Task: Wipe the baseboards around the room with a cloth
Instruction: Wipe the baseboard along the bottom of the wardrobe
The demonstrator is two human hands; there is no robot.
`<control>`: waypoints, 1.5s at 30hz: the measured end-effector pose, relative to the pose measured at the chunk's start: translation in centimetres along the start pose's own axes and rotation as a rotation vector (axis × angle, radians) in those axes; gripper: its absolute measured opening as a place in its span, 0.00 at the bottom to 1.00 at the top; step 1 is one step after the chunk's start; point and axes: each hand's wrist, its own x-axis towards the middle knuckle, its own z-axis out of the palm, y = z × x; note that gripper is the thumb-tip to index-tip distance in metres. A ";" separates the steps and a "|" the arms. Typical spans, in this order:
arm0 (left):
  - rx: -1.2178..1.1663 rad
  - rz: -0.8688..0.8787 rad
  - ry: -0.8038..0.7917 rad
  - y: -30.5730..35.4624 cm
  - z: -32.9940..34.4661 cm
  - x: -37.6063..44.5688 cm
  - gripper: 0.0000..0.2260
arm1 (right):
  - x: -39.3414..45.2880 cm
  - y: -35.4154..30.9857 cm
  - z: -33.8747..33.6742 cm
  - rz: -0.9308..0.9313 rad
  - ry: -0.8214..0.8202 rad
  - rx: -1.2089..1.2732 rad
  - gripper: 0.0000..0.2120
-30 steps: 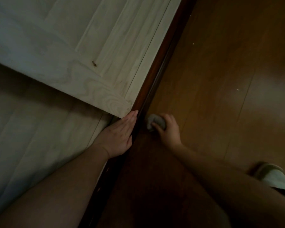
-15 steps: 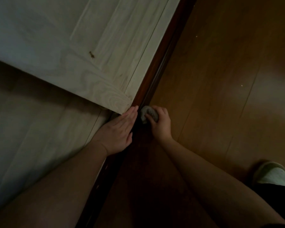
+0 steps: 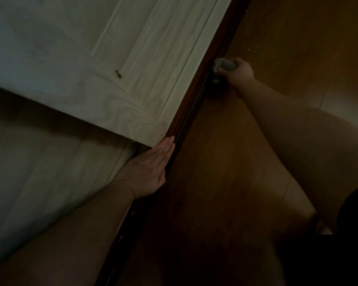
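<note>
bunched grey cloth [image 3: 223, 66] against dark red-brown baseboard [image 3: 194, 100]

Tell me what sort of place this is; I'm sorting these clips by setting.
Probably a room in a home, seen at floor level: a brown wooden floor, a dark baseboard along pale wood panelling, and the right hand pressing a cloth to it.

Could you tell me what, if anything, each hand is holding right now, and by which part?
The right hand grips a bunched grey cloth around its middle, pressed to the dark baseboard. The left hand holds nothing; it rests flat on the pale wall panel.
</note>
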 end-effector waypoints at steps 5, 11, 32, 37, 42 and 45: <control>0.076 -0.019 -0.008 0.0 -0.3 -0.1 0.30 | -5.7 3.3 1.0 -0.099 0.114 0.026 0.15; 0.061 -0.051 -0.016 -0.1 0.1 -0.1 0.32 | -17.7 8.4 6.7 -0.307 -0.061 -0.057 0.15; 0.092 -0.044 -0.011 0.0 -0.1 -0.1 0.34 | -10.5 2.1 5.9 -0.258 0.141 -0.088 0.16; 0.053 -0.021 -0.008 -0.1 0.1 0.0 0.33 | -5.4 0.4 4.1 -0.245 0.247 -0.127 0.16; -0.090 -0.029 0.006 -0.1 0.3 0.1 0.31 | -1.9 -0.5 2.1 -0.217 0.252 -0.157 0.17; -0.073 -0.019 0.000 -0.1 0.4 0.1 0.32 | -2.5 0.2 1.6 -0.247 0.243 -0.103 0.19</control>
